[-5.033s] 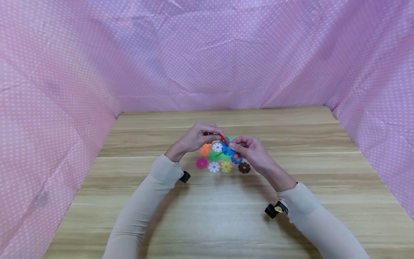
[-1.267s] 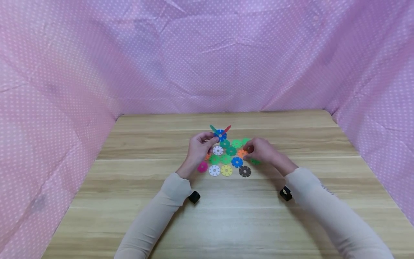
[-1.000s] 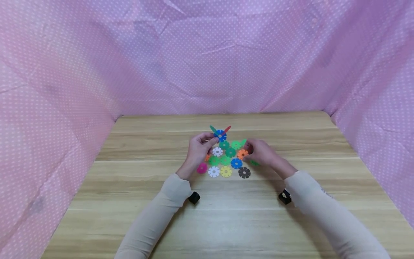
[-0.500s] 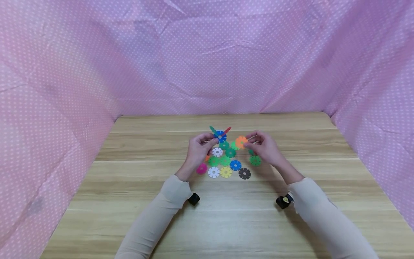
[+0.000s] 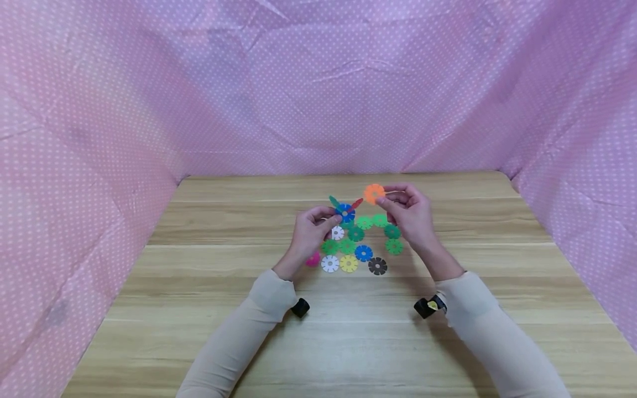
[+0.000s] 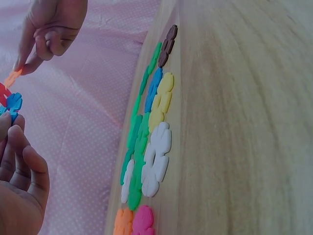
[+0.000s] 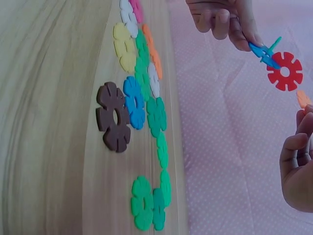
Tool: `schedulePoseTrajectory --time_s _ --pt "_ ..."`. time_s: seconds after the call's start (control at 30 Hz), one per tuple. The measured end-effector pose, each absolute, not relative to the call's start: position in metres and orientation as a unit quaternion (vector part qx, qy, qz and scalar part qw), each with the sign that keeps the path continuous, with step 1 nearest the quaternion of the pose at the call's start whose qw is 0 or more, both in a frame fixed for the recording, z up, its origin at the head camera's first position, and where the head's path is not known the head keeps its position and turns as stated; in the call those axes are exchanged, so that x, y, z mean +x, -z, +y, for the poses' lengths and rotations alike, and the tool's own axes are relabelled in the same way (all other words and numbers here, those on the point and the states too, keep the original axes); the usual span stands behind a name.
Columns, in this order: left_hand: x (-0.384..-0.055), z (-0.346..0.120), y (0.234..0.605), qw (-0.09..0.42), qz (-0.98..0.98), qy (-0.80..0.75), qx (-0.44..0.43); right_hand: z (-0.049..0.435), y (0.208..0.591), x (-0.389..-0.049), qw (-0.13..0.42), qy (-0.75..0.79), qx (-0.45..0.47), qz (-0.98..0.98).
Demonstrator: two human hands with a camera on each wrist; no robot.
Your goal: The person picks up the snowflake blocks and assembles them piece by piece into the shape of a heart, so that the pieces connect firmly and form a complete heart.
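Note:
Between its thumb and fingers my left hand [image 5: 309, 235] pinches a blue notched plastic disc [image 5: 345, 213]. A green disc [image 5: 335, 202] and a red disc [image 7: 285, 72] are slotted into the blue one and stick up in a V. To the right and a little higher, my right hand [image 5: 411, 213] pinches an orange notched disc [image 5: 374, 193] by its edge. The orange disc is close to the red one but apart from it. Both hands are raised above the table; in the right wrist view the orange disc is partly cut off.
Several loose discs lie flat below the hands, among them a brown disc [image 5: 377, 266], a yellow disc [image 5: 349, 263], a white disc [image 5: 330, 263] and a pink disc [image 6: 143, 220]. The wooden table [image 5: 348, 342] meets a pink dotted cloth [image 5: 318, 99] behind and at the sides.
My right hand has picked up the orange disc from the table and raised it beside the joined discs. My left hand has kept hold of the blue disc, shifting slightly right.

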State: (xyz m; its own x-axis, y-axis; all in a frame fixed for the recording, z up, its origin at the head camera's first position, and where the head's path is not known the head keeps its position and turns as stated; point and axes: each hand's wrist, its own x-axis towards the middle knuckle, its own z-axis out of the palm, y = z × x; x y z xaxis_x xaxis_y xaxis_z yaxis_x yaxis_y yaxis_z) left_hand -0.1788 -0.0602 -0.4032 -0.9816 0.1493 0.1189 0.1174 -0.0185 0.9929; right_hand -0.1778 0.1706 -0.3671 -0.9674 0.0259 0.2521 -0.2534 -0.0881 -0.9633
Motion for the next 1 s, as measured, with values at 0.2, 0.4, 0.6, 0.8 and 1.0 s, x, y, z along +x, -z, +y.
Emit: schedulePoseTrajectory --time_s 0.2,0.4,0.6,0.8,1.0 --pt "-0.178 -0.060 0.403 0.012 0.713 -0.695 0.095 0.167 0.365 -0.177 0.101 -0.718 0.091 -0.683" --pt "-0.177 -0.061 0.402 0.014 0.712 -0.695 0.096 0.165 0.366 -0.177 0.101 -0.719 0.085 -0.682" --pt "-0.178 -0.061 0.402 0.013 0.715 -0.690 0.110 0.161 0.365 -0.178 0.108 -0.736 0.077 -0.664" --pt "-0.178 -0.060 0.401 0.012 0.714 -0.690 0.116 0.159 0.364 -0.178 0.103 -0.750 0.062 -0.651" --pt "-0.178 -0.060 0.403 0.015 0.707 -0.698 0.114 0.157 0.367 -0.177 0.089 -0.767 0.045 -0.634"
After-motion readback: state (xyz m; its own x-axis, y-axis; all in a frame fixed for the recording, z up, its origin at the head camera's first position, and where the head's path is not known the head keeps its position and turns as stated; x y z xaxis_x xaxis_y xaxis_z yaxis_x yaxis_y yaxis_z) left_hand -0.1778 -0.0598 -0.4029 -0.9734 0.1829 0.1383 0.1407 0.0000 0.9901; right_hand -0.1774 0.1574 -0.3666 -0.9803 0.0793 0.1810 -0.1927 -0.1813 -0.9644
